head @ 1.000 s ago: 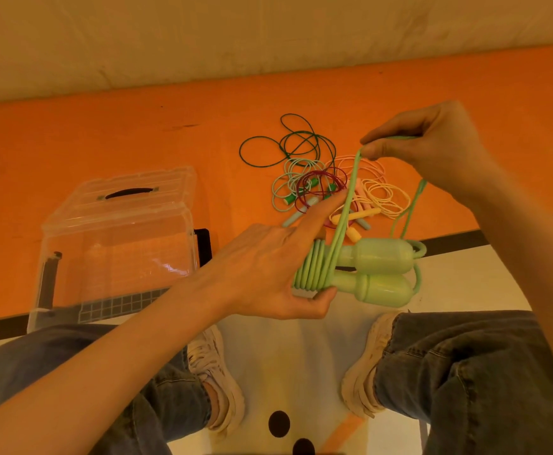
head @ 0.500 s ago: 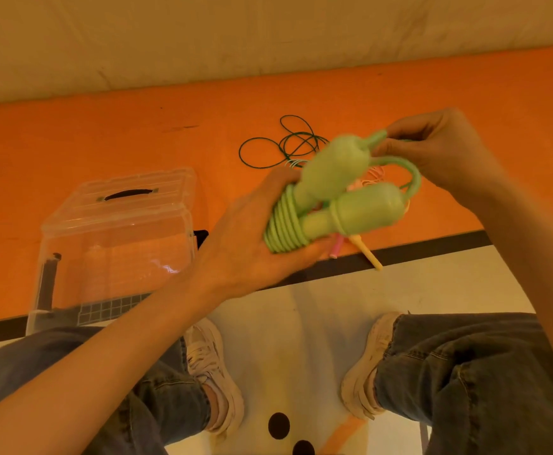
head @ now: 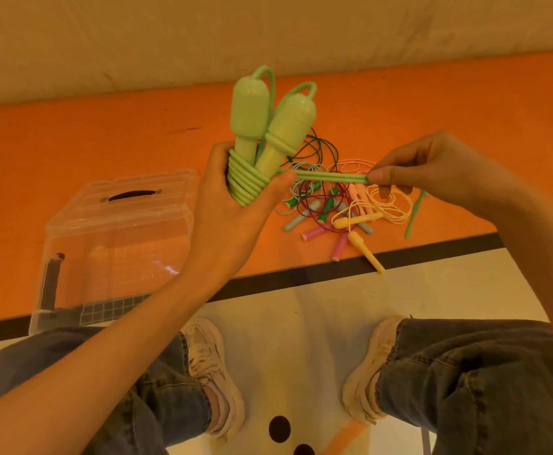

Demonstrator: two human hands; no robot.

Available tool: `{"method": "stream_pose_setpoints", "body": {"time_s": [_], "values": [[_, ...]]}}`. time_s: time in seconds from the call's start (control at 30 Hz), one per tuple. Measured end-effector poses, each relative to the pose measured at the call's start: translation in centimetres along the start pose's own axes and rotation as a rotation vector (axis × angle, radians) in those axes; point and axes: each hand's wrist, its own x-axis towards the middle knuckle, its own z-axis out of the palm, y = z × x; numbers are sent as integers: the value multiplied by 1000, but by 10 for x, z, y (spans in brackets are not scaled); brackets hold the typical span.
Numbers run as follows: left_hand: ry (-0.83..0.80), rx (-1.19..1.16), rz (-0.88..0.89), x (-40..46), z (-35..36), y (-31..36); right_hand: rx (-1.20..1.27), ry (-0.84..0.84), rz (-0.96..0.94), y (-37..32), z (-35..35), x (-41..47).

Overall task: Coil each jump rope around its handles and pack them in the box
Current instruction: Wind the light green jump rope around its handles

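Since half a second ago the green handles (head: 265,126) have swung from pointing sideways to standing nearly upright, and the loose rope end has been pulled out level to the right. So the left hand (head: 232,205) grips the thin ends of both handles with the coil (head: 245,182) wrapped round them, thumb pressing on the top turn. The right hand (head: 432,172) pinches the doubled green rope (head: 327,177) between thumb and fingers, taut across the gap, with a short tail (head: 414,215) hanging below it.

My guess is only a wrap or two is left on this one, then the end needs tucking so it doesn't spring loose. Nothing's packed yet as far as I can see: the clear box (head: 117,244) sits on the orange mat (head: 71,142) to the left with its lid on, so that has to come off first. Just beyond the hands there's a tangled pile of other ropes (head: 334,205), pink, yellow, dark green and red, all uncoiled.
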Motion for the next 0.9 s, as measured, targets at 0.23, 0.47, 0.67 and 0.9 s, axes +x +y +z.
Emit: {"method": "stream_pose_setpoints", "body": {"time_s": [0.23, 0.47, 0.67, 0.9], "values": [[-3, 124, -32, 7, -5, -8, 1, -271, -10, -9, -1, -7], [-102, 492, 3, 9, -11, -21, 64, -407, -118, -11, 2, -12], [-153, 313, -157, 13, -6, -14, 62, -551, -100, -12, 5, -13], [-219, 87, -400, 20, -13, -14, 49, -552, -63, -9, 2, -15]]}}
